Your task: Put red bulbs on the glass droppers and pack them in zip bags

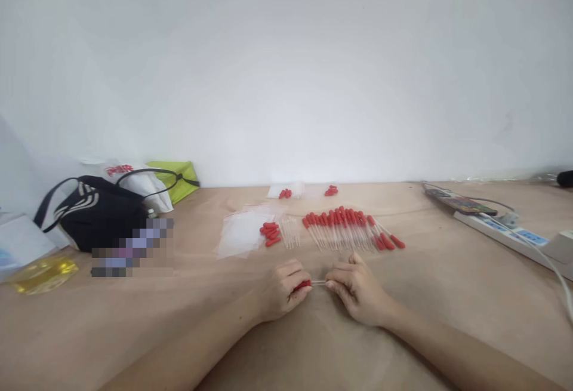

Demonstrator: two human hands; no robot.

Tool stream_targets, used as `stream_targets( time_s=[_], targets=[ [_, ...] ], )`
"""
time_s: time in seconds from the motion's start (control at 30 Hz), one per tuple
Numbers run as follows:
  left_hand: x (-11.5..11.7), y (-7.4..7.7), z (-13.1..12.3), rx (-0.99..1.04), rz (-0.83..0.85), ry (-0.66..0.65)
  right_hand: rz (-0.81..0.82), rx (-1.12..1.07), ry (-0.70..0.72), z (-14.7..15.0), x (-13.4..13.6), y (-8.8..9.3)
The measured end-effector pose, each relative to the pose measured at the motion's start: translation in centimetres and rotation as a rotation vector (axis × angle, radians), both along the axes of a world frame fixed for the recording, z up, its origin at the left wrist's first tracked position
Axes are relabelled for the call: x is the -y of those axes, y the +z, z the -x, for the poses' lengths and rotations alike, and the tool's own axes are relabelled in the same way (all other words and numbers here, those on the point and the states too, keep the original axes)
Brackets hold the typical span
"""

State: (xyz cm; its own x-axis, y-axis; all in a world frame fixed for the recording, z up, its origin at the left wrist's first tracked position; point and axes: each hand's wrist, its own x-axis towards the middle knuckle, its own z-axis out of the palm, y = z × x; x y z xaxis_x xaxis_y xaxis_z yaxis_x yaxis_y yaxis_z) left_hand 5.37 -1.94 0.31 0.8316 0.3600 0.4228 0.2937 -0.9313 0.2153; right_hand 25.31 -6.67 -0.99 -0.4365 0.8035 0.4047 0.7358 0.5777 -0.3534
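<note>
Between thumb and fingers, my left hand (286,288) grips a red capsule-shaped tip (303,285). A thin pale stick (318,282) runs from that tip to my right hand (356,289), whose closed fingers pinch its other end. Just beyond my hands lies a row of several red-tipped sticks (344,221), tips pointing away. Left of the row are bare pale sticks (290,233) and a small pile of loose red tips (270,234). Clear plastic bags (242,230) lie beside that pile.
Farther back, two small red clusters (285,193) lie on clear bags near the wall. At left stand a black bag (102,212), a green bag (179,179) and a yellow liquid-filled bottle (47,274). A power strip (505,233) and a phone (463,200) with cables lie at right.
</note>
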Motion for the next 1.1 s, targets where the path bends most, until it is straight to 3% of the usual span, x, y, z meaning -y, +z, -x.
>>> stream_targets(
  time_s=[0.47,0.67,0.73,0.8,0.93,1.1],
  targets=[
    [-0.6,-0.4,0.2,0.002,0.049,-0.031,0.024,-0.023,0.004,1.0,-0.5,0.3],
    [-1.8,-0.4,0.7,0.095,0.023,0.003,-0.057,0.068,-0.023,1.2,-0.1,1.6],
    [-2.1,-0.4,1.1,0.155,0.026,0.089,-0.026,0.070,-0.042,1.0,-0.1,2.1],
    [-2.5,-0.5,1.5,0.245,0.031,0.270,0.060,-0.012,-0.101,0.5,-0.7,2.4],
    [-3.8,-0.6,2.5,0.356,0.032,0.605,0.162,-0.300,-0.399,-0.4,-4.0,2.7],
    [-4.7,-0.5,3.2,0.210,0.071,0.687,0.112,-0.238,-0.696,0.8,-8.0,2.8]
  ],
)
